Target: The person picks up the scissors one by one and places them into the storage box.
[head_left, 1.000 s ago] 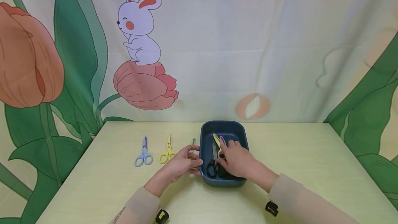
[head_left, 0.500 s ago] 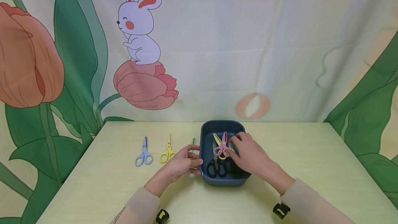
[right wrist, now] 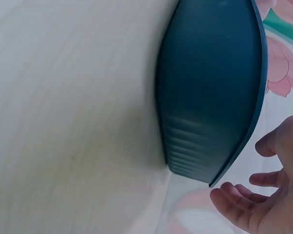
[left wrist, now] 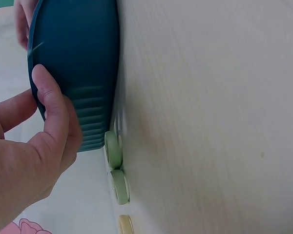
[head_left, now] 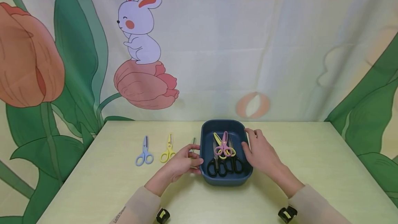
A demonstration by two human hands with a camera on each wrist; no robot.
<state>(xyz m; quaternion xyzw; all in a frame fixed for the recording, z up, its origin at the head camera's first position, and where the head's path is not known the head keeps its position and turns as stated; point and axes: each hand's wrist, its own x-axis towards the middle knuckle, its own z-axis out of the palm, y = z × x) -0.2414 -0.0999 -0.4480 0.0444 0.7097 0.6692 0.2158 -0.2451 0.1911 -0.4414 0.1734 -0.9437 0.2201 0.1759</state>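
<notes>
Head: see pink plastic scissors (head_left: 225,141) heaped with black-handled metal scissors (head_left: 217,161) inside dark-blue rectangular plastic box (head_left: 228,182). Left wrist: pinching box rim with left hand (left wrist: 34,151), probably for steadiness. Right wrist: just beside box, with right hand (right wrist: 271,204) loosely spread, gripping nothing.

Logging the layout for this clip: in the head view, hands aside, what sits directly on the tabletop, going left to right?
Blue scissors, yellow scissors, green scissors (partly hidden by the left hand), dark blue bin.
</notes>
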